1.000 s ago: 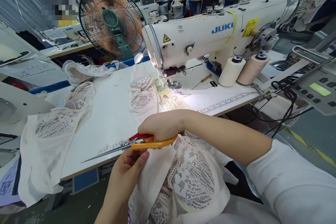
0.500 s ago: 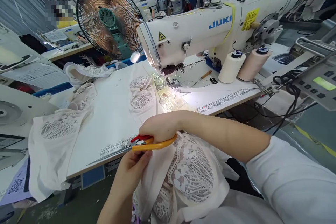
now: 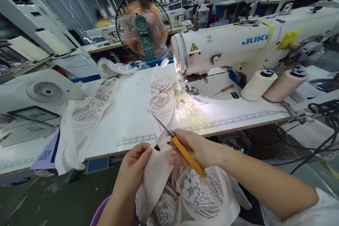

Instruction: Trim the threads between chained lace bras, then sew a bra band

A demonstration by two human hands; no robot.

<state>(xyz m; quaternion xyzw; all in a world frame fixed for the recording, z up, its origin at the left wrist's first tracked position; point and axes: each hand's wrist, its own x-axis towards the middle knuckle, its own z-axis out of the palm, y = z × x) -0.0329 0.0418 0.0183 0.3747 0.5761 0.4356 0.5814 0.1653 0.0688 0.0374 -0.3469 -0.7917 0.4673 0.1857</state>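
Note:
My right hand [image 3: 194,148] grips yellow-handled scissors [image 3: 182,150], whose blades point up and left over the table edge. My left hand [image 3: 135,169] pinches the edge of a pale pink lace garment [image 3: 196,194] that lies in my lap, just below the scissors. More lace pieces [image 3: 160,97] lie on the white sewing table [image 3: 127,113] in front of the needle of the white JUKI sewing machine [image 3: 238,47].
A pile of lace garments [image 3: 79,123] hangs over the table's left front edge. Two thread cones [image 3: 272,84] stand right of the machine. A floor fan [image 3: 144,26] stands behind the table. Black cables [image 3: 323,113] hang at right. People work at far benches.
My right hand turned the scissors from pointing left to pointing up and away. The view shifted left, so the machine and table now sit further right.

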